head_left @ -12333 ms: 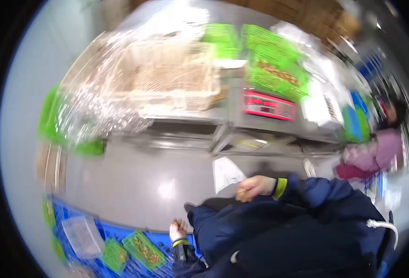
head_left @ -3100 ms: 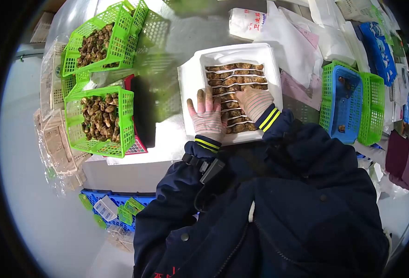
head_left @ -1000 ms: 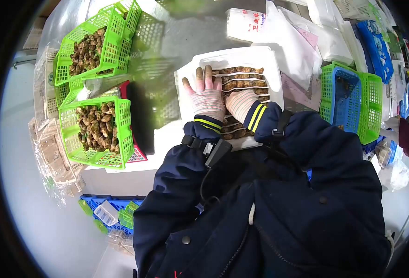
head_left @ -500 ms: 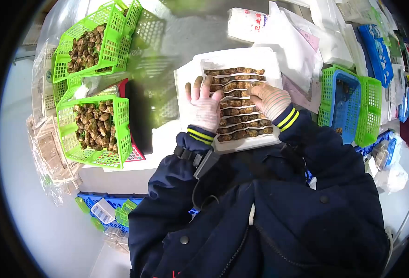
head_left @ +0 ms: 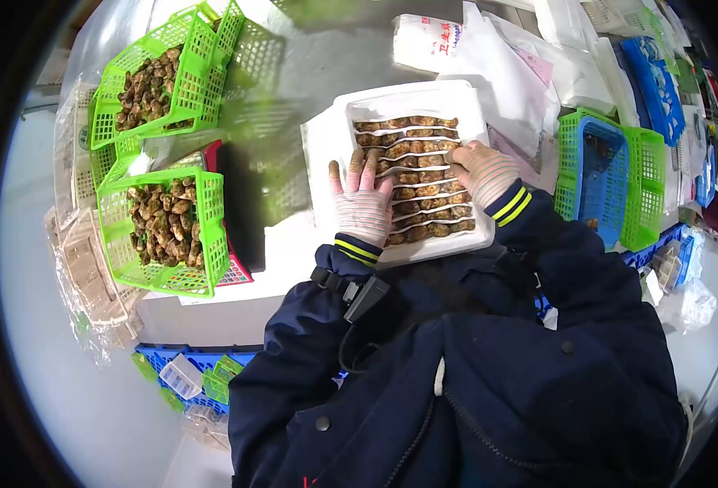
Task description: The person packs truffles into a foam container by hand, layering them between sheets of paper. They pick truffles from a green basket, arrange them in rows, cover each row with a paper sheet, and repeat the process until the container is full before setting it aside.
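A white foam box (head_left: pixel 413 96) lies in front of me, holding several rows of brown knobbly pieces (head_left: pixel 428 233) with white strips (head_left: pixel 432 220) between them. Spread over the left rim of the box is my left hand (head_left: pixel 362 207), in a striped glove with soiled fingertips. It is open, its thumb and fingers by the left ends of the middle rows. At the right side my right hand (head_left: pixel 487 172), also gloved, has its fingers bent together at the row ends. Whatever is under those fingertips is hidden.
Green baskets (head_left: pixel 217 207) of similar brown pieces stand left, beside a dark, red-edged device (head_left: pixel 239 264). A blue basket (head_left: pixel 604 175) with green ones stands right. White plastic bags (head_left: pixel 505 89) lie behind the box. Below the table's left edge is a blue crate (head_left: pixel 160 351).
My right hand has shifted right, from over the rows to their right ends, uncovering more pieces. My left hand stays at the left rim. The view has shifted slightly.
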Tool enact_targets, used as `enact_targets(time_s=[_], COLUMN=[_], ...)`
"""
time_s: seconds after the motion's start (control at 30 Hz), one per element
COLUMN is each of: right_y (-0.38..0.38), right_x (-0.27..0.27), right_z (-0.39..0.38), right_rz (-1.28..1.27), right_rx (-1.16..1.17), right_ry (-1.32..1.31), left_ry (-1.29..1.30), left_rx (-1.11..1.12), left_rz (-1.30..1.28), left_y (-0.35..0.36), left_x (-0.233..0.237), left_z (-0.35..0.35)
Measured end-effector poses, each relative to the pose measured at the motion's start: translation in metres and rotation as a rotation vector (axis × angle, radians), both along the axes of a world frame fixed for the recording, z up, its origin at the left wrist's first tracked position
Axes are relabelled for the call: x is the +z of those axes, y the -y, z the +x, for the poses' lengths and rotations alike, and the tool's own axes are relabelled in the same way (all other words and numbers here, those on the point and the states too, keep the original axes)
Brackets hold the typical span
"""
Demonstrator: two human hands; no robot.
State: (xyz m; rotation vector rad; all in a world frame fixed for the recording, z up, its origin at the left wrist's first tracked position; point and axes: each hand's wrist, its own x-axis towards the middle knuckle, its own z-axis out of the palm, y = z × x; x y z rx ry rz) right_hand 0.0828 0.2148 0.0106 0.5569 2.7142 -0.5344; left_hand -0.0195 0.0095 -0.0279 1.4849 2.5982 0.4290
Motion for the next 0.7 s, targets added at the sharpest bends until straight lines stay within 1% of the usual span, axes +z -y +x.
enact_targets(time_s=[0.03,0.07,0.1,0.17,0.2,0.23,0.3,0.37,0.43,0.47,0.5,0.57,0.6,0.63,0.7], right_y=[-0.003,0.002,0.005,0.017,0.024,0.03,0.033,0.032,0.029,0.028,0.027,0.023,0.027,0.031,0.04], right_x=[-0.009,-0.008,-0.006,-0.002,-0.005,-0.005,-0.018,-0.025,-0.026,-0.027,-0.03,-0.026,-0.008,0.011,0.011], right_z=[0.008,0.009,0.009,-0.002,-0.009,-0.016,-0.018,-0.021,-0.022,-0.017,-0.017,-0.012,-0.012,-0.015,-0.005], right_rz=[0.016,-0.033,-0.035,-0.029,0.033,0.059,0.177,0.177,0.159,0.162,0.172,0.109,-0.017,-0.106,-0.441], right_rx=[0.025,0.068,0.064,0.253,0.292,0.271,0.372,0.398,0.457,0.443,0.435,0.375,0.18,0.04,-0.273], right_ry=[-0.004,-0.06,-0.06,0.088,0.103,0.172,0.072,0.076,0.095,-0.036,-0.054,-0.117,-0.169,-0.129,-0.261], left_ry=[-0.023,-0.04,-0.041,0.001,0.02,0.019,-0.011,-0.005,0.028,0.004,0.004,0.119,0.164,0.165,0.811], left_rx=[-0.014,-0.048,-0.052,-0.072,-0.079,-0.083,-0.058,-0.062,-0.051,-0.045,-0.04,-0.007,-0.006,0.003,0.314], left_rz=[0.067,0.131,0.129,0.183,0.148,0.146,0.073,0.074,0.153,0.256,0.257,0.336,0.386,0.387,0.191], left_y=[0.0,0.001,0.001,0.003,0.004,0.006,0.011,0.016,0.021,0.021,0.023,0.026,0.024,0.02,0.011], left_x=[-0.002,-0.006,-0.01,-0.013,-0.009,-0.009,-0.01,-0.008,-0.003,-0.002,-0.001,0.005,0.013,0.017,0.021], left_z=[0.001,0.002,0.004,0.011,0.013,0.014,0.015,0.016,0.018,0.02,0.023,0.029,0.03,0.031,0.035])
